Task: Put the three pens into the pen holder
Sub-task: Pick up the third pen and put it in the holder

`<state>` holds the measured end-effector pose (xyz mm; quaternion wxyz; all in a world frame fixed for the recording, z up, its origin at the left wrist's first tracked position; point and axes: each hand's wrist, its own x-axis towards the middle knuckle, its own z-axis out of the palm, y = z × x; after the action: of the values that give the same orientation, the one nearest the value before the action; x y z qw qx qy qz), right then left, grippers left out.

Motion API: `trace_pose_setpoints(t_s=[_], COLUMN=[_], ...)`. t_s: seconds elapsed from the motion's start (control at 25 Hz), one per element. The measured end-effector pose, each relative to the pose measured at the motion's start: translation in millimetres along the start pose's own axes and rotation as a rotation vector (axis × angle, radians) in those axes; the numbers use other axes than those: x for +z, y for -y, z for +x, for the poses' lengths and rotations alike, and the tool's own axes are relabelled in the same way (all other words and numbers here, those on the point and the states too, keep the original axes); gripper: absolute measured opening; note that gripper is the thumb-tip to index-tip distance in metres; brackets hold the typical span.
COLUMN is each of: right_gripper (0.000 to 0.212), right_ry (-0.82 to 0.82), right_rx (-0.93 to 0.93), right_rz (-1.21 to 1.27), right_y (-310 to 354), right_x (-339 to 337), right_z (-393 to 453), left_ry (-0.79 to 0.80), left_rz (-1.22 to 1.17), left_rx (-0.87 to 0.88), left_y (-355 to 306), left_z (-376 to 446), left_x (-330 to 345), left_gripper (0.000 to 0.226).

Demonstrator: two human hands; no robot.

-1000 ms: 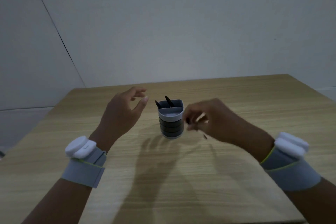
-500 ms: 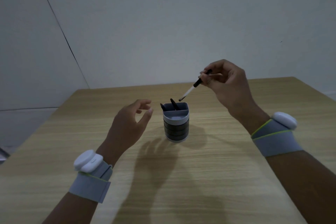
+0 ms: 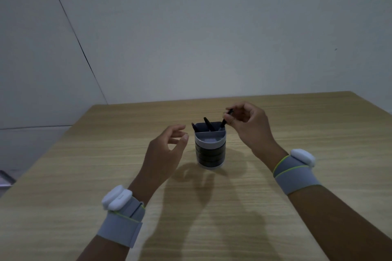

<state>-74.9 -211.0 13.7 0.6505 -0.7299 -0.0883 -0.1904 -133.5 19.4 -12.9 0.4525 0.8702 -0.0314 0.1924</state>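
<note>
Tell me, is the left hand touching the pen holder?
No, the left hand is open and stays beside the pen holder, with bare table visible between them.

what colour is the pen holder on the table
The pen holder has a light grey top and black banded lower body, on a wooden table; the head view shows it.

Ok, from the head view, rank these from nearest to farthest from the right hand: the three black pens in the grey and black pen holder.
1. The rightmost black pen, pinched in the right hand, at the grey and black pen holder's right rear.
2. The middle black pen, rear centre.
3. The leftmost black pen, nearest the open left hand.
</note>
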Motion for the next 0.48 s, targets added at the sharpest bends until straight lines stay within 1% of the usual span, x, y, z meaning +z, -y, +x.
trace_pose_setpoints(t_s=[0.2,0.32,0.4,0.48], right_gripper=[0.021,0.023,0.033,0.041], right_ry=[0.012,0.024,0.050,0.042], right_rx=[0.008,0.036,0.095,0.162], right_rz=[-0.055,-0.016,0.046,0.110], right_y=[-9.0,-10.3,-12.3,-16.3], right_x=[3.6,1.9,-1.0,-3.5], right_z=[-2.6,-3.3,-8.2,-17.1], left_ry=[0.019,0.040,0.054,0.082], left_rz=[-0.074,-0.114,-0.187,-0.292], left_rx=[-0.040,-0.073,-0.125,-0.198], left_y=[-2.2,-1.2,0.2,-0.6], left_z=[-4.4,-5.5,-5.4,-4.3], left_x=[15.5,20.3,23.3,26.1], left_gripper=[0.028,0.030,0.034,0.043])
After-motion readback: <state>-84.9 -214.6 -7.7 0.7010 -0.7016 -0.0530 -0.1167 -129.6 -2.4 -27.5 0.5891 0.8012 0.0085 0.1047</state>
